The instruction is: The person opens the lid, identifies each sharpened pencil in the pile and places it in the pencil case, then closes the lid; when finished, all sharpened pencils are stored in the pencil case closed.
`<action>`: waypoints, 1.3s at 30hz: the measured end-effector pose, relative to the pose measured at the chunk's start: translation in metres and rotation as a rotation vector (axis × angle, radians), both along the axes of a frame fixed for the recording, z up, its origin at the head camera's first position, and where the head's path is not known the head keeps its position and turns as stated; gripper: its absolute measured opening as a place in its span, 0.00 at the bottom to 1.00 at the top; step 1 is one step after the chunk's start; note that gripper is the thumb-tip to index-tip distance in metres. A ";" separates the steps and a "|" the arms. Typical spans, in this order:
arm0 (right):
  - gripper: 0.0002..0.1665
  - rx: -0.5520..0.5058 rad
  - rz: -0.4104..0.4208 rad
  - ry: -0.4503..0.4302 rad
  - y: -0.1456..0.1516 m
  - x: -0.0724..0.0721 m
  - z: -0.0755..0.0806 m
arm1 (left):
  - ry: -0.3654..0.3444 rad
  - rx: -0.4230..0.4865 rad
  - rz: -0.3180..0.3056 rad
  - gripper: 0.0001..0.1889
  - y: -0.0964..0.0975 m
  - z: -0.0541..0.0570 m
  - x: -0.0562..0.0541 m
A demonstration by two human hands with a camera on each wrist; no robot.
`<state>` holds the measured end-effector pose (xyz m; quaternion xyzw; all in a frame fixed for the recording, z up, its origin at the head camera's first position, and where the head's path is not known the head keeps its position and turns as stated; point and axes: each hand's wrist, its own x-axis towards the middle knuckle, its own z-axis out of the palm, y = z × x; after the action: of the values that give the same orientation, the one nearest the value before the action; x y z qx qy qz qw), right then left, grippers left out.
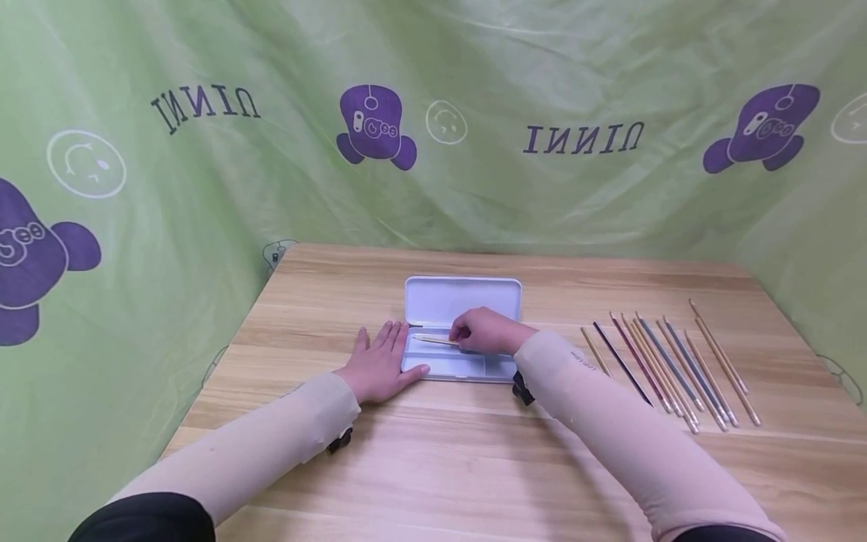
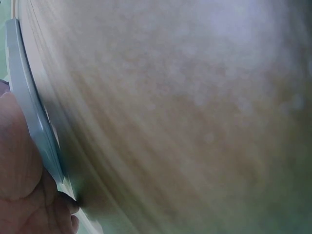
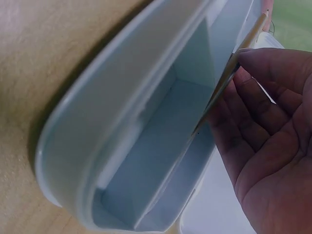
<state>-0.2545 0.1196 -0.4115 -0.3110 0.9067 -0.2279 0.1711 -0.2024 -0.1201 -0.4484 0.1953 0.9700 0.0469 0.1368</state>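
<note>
A pale blue pencil case (image 1: pixel 443 367) lies with its lid (image 1: pixel 440 297) raised at the back. Its inside is split into compartments, seen close in the right wrist view. My right hand (image 1: pixel 489 331) is over the case and pinches a thin, wood-coloured pencil (image 3: pixel 226 75) between thumb and fingers. In the head view the pencil points left, low over the long back compartment. My left hand (image 1: pixel 381 370) lies with straight, spread fingers at the case's left side, its thumb along the front left corner. The left wrist view catches only part of that hand (image 2: pixel 19 161) beside the case edge.
Several loose pencils (image 1: pixel 650 361), some wood-coloured and some dark blue or red, lie fanned out on the wooden table (image 1: pixel 433 452) to the right, beyond my right forearm. A green printed curtain (image 1: pixel 474 203) hangs behind and along the sides.
</note>
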 end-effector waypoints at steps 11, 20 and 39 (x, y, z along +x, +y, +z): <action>0.07 -0.061 -0.081 -0.017 0.011 0.000 0.001 | -0.020 -0.007 0.002 0.53 0.000 0.005 0.002; 0.16 -0.415 -0.278 -0.208 0.061 0.004 0.010 | -0.014 0.002 -0.004 0.52 0.001 0.006 0.002; 0.33 -0.693 -0.523 -0.353 0.159 0.022 0.017 | -0.011 0.009 -0.004 0.53 -0.001 0.002 0.002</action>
<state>-0.2327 0.2784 -0.3949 -0.0676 0.7821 -0.6021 0.1455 -0.2008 -0.1214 -0.4463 0.1977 0.9686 0.0521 0.1412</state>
